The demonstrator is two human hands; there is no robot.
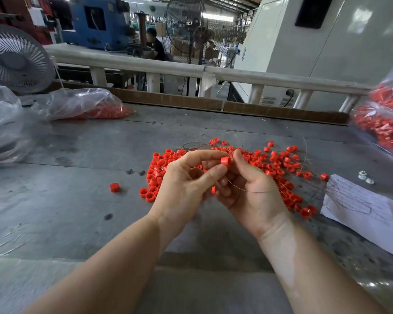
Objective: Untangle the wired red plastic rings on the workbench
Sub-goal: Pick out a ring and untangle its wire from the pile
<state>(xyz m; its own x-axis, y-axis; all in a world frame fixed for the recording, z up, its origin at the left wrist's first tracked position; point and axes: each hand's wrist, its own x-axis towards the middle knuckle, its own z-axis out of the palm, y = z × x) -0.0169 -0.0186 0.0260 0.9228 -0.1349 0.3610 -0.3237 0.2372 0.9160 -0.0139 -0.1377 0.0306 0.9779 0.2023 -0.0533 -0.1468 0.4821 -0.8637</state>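
A heap of small red plastic rings [279,168], laced with thin wires, is spread over the middle of the grey workbench [77,200]. My left hand [186,182] pinches one red ring [225,160] between thumb and forefinger, lifted above the heap. My right hand [247,189] is close beside it, its fingers curled round a thin wire [247,190] that crosses the palm, with a bit of red showing under the fingers. One single ring [114,187] lies apart on the left.
Clear plastic bags of red rings lie at the back left [89,107] and at the right edge [386,123]. A white paper sheet [368,211] with loose wires lies to the right. A grey fan [14,62] stands back left. A railing runs behind the bench.
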